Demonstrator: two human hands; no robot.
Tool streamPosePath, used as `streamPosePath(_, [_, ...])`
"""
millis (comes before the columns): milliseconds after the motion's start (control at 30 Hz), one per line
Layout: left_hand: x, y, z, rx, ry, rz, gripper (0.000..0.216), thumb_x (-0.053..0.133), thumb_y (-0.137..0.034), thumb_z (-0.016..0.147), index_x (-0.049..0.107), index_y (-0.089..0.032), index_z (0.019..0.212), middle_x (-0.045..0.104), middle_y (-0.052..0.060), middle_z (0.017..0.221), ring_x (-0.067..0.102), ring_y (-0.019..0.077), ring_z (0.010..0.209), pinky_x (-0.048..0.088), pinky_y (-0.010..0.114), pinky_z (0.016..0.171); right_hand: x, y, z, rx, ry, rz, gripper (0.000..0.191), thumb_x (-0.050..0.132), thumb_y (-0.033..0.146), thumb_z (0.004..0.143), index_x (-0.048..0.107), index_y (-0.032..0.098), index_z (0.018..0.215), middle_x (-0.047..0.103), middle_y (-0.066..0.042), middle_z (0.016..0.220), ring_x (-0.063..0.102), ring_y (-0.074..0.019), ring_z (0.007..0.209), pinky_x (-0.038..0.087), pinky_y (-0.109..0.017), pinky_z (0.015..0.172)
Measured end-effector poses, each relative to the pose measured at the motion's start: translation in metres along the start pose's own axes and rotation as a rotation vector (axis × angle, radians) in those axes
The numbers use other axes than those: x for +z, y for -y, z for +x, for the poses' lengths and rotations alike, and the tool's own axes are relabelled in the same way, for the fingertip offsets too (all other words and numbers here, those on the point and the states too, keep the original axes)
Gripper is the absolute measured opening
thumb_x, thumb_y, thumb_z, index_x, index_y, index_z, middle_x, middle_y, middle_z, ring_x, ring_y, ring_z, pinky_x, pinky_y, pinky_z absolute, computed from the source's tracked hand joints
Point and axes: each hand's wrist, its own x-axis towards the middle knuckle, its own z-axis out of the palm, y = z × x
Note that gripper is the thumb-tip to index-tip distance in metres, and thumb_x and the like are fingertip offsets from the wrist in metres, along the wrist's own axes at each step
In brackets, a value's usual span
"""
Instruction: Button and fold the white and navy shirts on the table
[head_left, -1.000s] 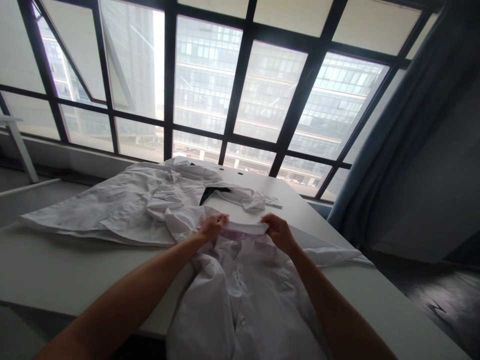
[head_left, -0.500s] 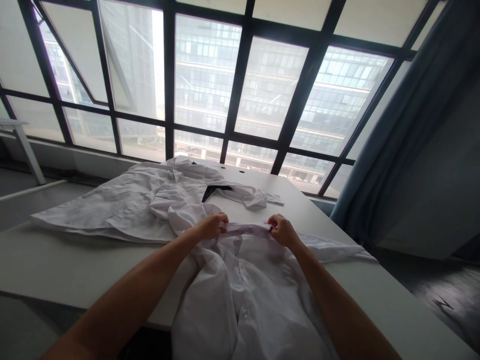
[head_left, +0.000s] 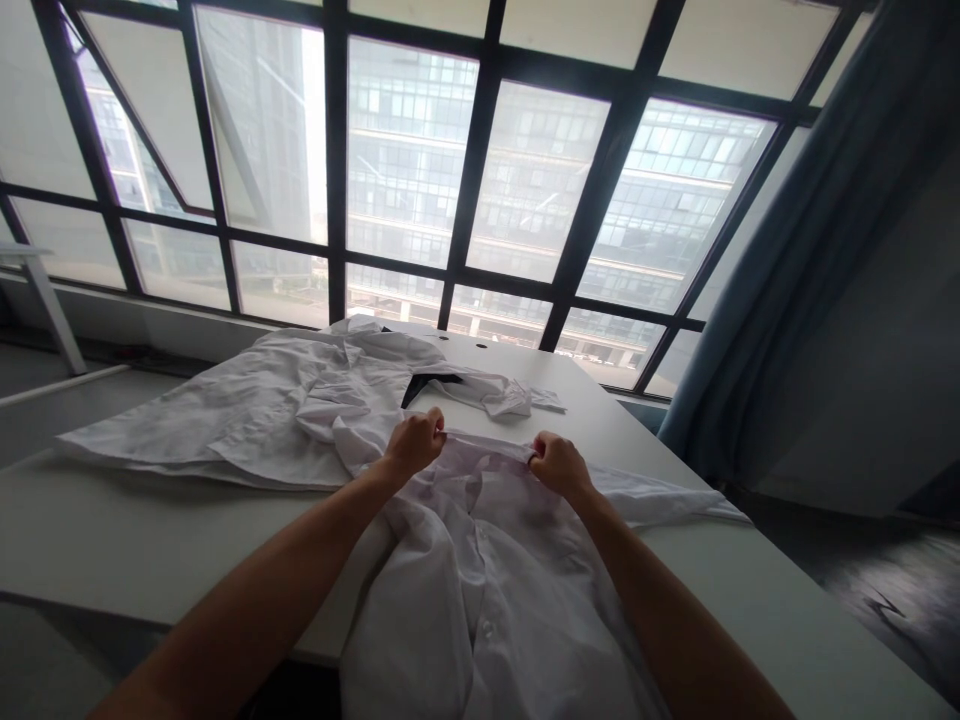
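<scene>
A white button-up shirt (head_left: 525,570) hangs over the near table edge, its button front facing up. My left hand (head_left: 415,443) pinches one end of its collar, and my right hand (head_left: 560,464) grips the other end. Between the two fists the collar band (head_left: 487,443) is stretched nearly straight. One sleeve (head_left: 667,495) of this shirt lies out to the right on the table. To the left, beside my left hand, a second white shirt (head_left: 247,400) is spread flat and wrinkled, with a sleeve (head_left: 510,393) reaching right.
The white table (head_left: 90,530) runs under both shirts toward the windows (head_left: 412,150). Something black (head_left: 427,385) lies by the second shirt. A blue-grey curtain (head_left: 787,270) hangs at the right, and a white table leg (head_left: 54,315) stands at far left.
Both hands have shifted slightly to the left, the left one also rising a little. The collar between them has turned over somewhat, showing more of its inner side.
</scene>
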Motion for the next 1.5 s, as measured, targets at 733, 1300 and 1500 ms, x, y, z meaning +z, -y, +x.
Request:
streamPosePath(733, [0.006,-0.014,-0.005,-0.378,0.223,-1.340,0.039,0.050,-0.025,0.093,0.056,-0.015,0.130,0.074,0.013,0.102,0.073,0.0210,0.089,0.054,0.028,0.070,-0.001,0.021,-0.012,-0.145,-0.226,0.107,0.033,0.050,0.037,0.091,0.061,0.017,0.115,0.068,-0.006,0.083,0.061,-0.0183,0.070,0.038,-0.025,0.059])
streamPosePath(1300, [0.020,-0.011,-0.002,-0.183,0.074,-1.243,0.061,0.061,-0.027,0.088,0.045,-0.023,0.147,0.059,0.014,0.140,0.054,0.0247,0.131,0.046,0.040,0.104,0.015,0.037,-0.015,-0.328,0.050,0.032,0.036,0.055,0.020,0.089,0.065,0.022,0.124,0.073,-0.006,0.100,0.068,-0.0203,0.081,0.049,-0.028,0.074])
streamPosePath(1500, [0.044,-0.001,-0.009,-0.016,0.155,-0.774,0.067,0.072,-0.022,0.075,0.056,-0.015,0.139,0.061,0.016,0.137,0.059,0.0306,0.124,0.044,0.043,0.106,0.030,0.036,-0.014,-0.401,0.069,0.044,0.035,0.057,0.023,0.090,0.066,0.024,0.123,0.065,-0.008,0.128,0.069,-0.0207,0.090,0.052,-0.030,0.080])
